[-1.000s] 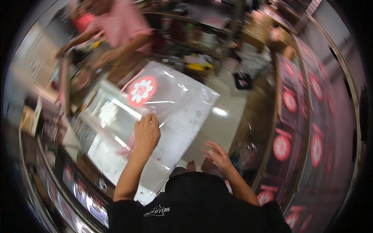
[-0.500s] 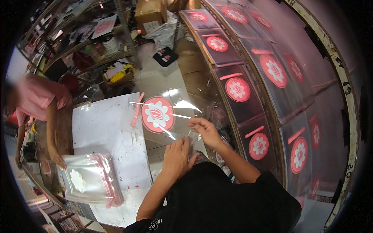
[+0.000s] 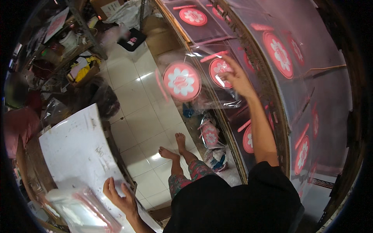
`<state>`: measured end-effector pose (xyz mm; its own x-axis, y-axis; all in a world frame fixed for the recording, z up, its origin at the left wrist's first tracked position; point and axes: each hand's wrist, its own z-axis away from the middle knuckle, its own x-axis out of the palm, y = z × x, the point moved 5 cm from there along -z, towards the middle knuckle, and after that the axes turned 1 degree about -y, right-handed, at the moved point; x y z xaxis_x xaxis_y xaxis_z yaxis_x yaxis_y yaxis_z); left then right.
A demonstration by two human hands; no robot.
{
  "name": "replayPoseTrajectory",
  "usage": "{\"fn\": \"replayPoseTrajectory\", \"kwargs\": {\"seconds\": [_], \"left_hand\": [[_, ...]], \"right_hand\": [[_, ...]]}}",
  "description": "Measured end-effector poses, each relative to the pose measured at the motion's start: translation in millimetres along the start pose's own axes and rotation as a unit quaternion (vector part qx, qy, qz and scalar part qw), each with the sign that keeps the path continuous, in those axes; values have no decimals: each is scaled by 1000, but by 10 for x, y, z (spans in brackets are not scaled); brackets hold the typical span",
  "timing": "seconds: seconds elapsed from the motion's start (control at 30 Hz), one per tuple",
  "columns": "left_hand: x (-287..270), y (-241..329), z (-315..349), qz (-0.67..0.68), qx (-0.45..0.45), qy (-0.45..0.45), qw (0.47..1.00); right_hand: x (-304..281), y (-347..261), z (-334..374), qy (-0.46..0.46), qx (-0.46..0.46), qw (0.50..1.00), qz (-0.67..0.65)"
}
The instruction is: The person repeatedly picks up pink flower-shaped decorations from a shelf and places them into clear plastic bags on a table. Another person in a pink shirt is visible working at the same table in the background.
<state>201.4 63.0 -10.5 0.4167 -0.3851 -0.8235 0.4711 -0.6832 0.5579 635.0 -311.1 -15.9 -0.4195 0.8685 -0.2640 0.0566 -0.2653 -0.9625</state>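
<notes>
My right hand (image 3: 237, 79) reaches over the rack at the right, its fingers closed on the right part of a clear plastic bag (image 3: 181, 81). The bag bears a pink disc with a white flower and a pink strip, and hangs out to the left over the floor, slightly blurred. Beneath its right part, a similar printed bag (image 3: 215, 66) shows on the rack. My left hand (image 3: 120, 196) is open, fingers apart, over the white board (image 3: 77, 136). Beside it lies a stack of clear bags with pink edges (image 3: 83, 209).
More printed bags (image 3: 278, 54) lie along the wooden-edged rack (image 3: 258, 66). A tiled floor (image 3: 140, 120) runs between board and rack. A black cloth item (image 3: 132, 39) and a box with yellow contents (image 3: 83, 68) lie farther off. Another person's pink clothing (image 3: 23, 126) shows at the left.
My right hand has carried the bag right, from beside the white board to over the rack. My left hand has left the bag and moved left over the board. The view has shifted right.
</notes>
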Motion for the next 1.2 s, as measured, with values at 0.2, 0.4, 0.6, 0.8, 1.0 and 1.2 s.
{"fn": "replayPoseTrajectory", "kwargs": {"seconds": [0.2, 0.4, 0.6, 0.8, 1.0, 1.2], "left_hand": [[327, 0, 144, -75, 43, -9, 996], [1050, 636, -135, 57, 76, -97, 991], [2486, 1094, -526, 233, 44, -210, 948], [3709, 1849, -1195, 384, 74, -253, 885], [4221, 2737, -1785, 424, 154, -192, 871], [4445, 3043, -1911, 383, 191, -149, 892]], "right_hand": [[-1389, 770, 305, 181, 29, 975, -123], [-2859, 1843, 1096, 334, 49, 929, 151], [-3162, 2190, 1344, 495, 56, 840, -217], [-3353, 2317, 1297, 486, 53, 855, -174], [-3495, 2408, 1257, 492, 63, 859, -131], [-3586, 2437, 1220, 496, 73, 860, -91]]}}
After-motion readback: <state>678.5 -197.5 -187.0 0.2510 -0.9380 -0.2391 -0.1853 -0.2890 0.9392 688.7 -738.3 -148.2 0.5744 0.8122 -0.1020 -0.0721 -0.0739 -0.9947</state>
